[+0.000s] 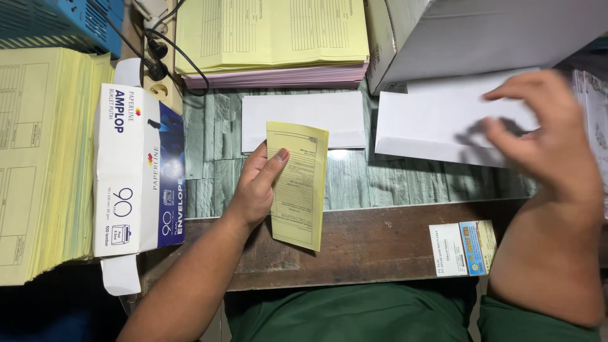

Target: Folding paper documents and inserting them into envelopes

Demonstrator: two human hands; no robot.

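Observation:
My left hand holds a folded yellow form upright over the desk, thumb on its face. The form's lower end hangs over the wooden desk edge. My right hand reaches over a white envelope at the right, with its fingers bent and touching the envelope's upper part. Another white envelope lies flat behind the yellow form.
A white and blue envelope box lies at the left beside a thick stack of yellow forms. More yellow and pink forms are stacked at the back. A grey box stands at the back right. Small cards lie near the front edge.

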